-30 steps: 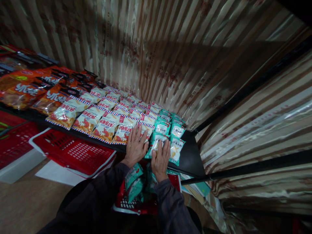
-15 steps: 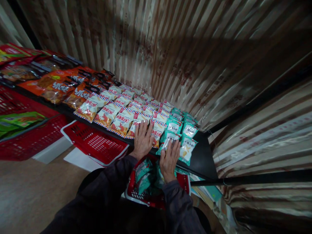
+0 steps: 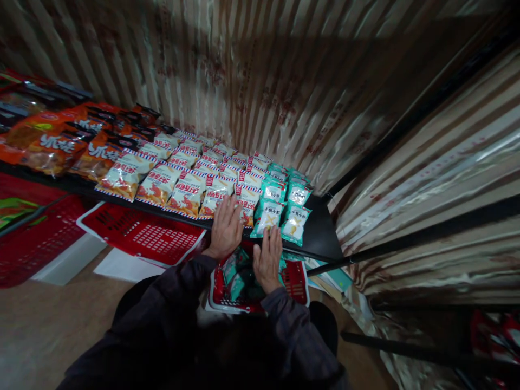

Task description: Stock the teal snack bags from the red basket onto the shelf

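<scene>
green packets sit on a black shelf, one o'clock from the right hand, open with straight fingers. the left hand, equally flat, reaches white packets at the green ones' nine o'clock; orange bags lie beyond. a red basket sits six o'clock from the right hand.

We've got puffed teal plastic packets overlapping in two columns, beside striped-edged white plastic packets on the black shelf!

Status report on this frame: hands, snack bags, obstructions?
Left hand open, over front white snack bags. Right hand open, fingertips at front teal snack bags. Both kinds rowed on black shelf. No obstruction visible.
</scene>
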The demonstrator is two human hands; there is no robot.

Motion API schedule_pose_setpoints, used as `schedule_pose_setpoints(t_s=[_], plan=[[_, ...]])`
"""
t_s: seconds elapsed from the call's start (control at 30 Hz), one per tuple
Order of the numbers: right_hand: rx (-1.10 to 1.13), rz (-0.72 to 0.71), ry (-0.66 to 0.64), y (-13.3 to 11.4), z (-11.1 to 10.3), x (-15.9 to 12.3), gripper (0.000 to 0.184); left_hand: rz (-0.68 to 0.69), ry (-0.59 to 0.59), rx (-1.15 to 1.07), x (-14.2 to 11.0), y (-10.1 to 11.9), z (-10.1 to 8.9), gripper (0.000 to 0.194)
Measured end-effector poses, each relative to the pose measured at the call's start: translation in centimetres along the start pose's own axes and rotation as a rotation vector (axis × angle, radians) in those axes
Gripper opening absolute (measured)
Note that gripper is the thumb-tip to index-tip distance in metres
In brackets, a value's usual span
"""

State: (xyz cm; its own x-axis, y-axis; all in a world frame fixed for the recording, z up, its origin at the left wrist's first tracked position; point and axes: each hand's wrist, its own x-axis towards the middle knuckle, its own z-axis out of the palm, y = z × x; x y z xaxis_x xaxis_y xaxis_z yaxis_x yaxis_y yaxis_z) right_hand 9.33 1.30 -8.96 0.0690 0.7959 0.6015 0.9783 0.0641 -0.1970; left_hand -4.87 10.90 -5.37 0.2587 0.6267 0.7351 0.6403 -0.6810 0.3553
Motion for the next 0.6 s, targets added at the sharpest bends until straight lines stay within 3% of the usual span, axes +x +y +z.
schedule_pose_setpoints(t_s=[0.13,0.37,0.6], plan=[[-0.005,0.079,0.033,1.8,-0.9,-0.7,0.060,0.156,-0.134,-0.044,-2.2,2.8,1.6,0.057],[0.040,0.244,0.081,6.0,-2.6,-1.7,0.057,0.307,-0.209,-0.021,-4.9,4.8,2.7,0.056],[0.109,0.283,0.131,7.7,-2.9,0.5,0.058,0.257,-0.246,0.011,-4.7,6.4,3.9,0.055]])
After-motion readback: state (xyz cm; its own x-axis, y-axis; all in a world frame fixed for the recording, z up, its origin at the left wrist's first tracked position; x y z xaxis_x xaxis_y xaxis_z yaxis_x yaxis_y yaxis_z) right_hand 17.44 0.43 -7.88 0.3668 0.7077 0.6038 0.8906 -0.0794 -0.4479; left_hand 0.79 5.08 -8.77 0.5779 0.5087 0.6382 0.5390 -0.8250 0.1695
